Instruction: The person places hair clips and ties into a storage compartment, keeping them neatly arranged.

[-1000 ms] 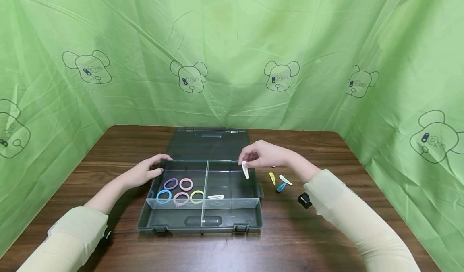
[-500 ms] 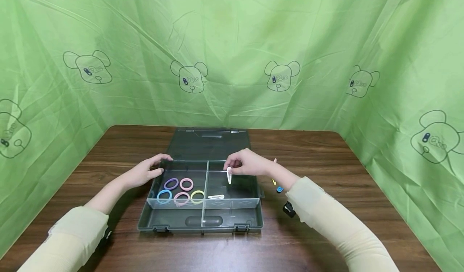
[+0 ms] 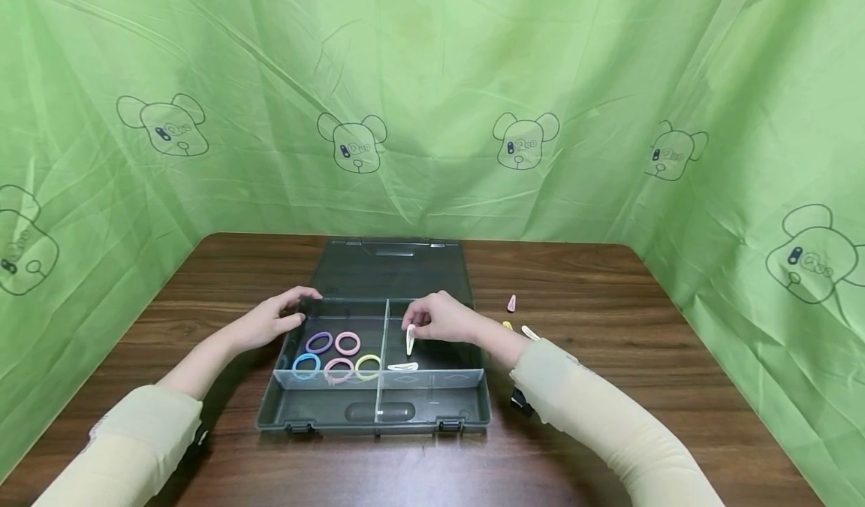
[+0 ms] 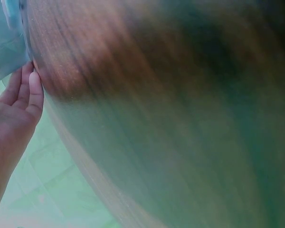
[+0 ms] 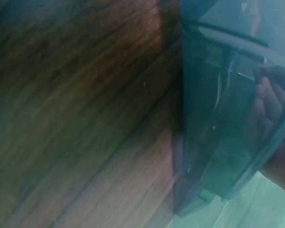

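Observation:
A dark translucent divided box (image 3: pixel 432 426) lies on the table. In the head view my right hand (image 3: pixel 442 318) pinches a white snap hair clip (image 3: pixel 410 342), which hangs over the back right compartment. Another white hair clip (image 3: pixel 403 366) lies in that compartment against the front divider. My left hand (image 3: pixel 266 321) rests at the box's back left corner, thumb and fingers touching its side, fingers fairly straight. The left wrist view shows its fingertips (image 4: pixel 35 78) right at the box edge. Through the box wall, the right wrist view shows the right hand's fingers (image 5: pixel 270 102) inside.
Back left compartment holds several hair ties, including a purple one (image 3: pixel 308 345) and a blue one (image 3: pixel 294 365). The box lid (image 3: pixel 392 270) lies folded back. Right of the box, a pink clip (image 3: pixel 511 303), a yellow clip (image 3: pixel 507 325) and a white clip (image 3: pixel 530 333) lie on the table (image 3: pixel 432 477).
My right hand has moved left and toward me with the white hair clip, from the box's right side to near the middle divider, and lower. The left hand stays put.

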The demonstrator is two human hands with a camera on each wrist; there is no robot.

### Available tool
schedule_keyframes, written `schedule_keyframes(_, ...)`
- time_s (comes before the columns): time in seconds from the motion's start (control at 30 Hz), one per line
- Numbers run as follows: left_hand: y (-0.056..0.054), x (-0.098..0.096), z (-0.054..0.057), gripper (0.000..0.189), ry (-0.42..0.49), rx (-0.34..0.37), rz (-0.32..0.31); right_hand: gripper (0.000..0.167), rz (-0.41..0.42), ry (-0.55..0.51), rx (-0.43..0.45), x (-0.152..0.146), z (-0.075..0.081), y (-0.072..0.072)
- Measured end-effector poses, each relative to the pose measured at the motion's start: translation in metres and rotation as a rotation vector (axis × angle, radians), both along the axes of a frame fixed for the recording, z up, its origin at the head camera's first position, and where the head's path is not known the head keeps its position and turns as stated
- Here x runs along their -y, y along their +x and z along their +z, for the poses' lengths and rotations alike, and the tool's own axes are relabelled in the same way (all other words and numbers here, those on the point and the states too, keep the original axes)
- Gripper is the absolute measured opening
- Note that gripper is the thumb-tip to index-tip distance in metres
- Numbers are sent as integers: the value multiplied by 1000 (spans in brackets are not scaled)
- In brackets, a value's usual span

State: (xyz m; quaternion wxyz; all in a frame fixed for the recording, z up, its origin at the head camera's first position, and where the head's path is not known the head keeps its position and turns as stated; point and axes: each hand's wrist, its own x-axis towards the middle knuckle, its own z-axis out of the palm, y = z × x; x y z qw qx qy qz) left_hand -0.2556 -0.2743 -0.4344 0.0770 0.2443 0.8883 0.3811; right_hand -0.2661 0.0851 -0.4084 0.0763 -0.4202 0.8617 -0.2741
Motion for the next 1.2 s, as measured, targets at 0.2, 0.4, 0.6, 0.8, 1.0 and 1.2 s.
schedule_keyframes(0.2, 1, 0, 1, 37, 1, -14, -6, 7, -24, 10, 16, 7, -8, 1)
schedule_keyframes(0.4, 2, -1, 0, 36, 0, -5, -3, 4, -44, 51, -8, 9, -12, 3)
schedule_keyframes(0.6, 0, 0, -1, 36, -2, -15, -5, 7, -91, 138, -36, 10, -10, 7)
schedule_keyframes(0.8, 0, 1, -1, 36, -4, -21, -2, 6, -119, 205, -60, 10, -9, 8)
schedule_keyframes(1.0, 1, 1, -1, 36, -6, -25, -1, 8, -59, 220, -134, 10, -9, 6)
schedule_keyframes(1.2, 1, -1, 0, 37, 13, -24, -1, 3, 24, 238, -181, 11, -6, 7)
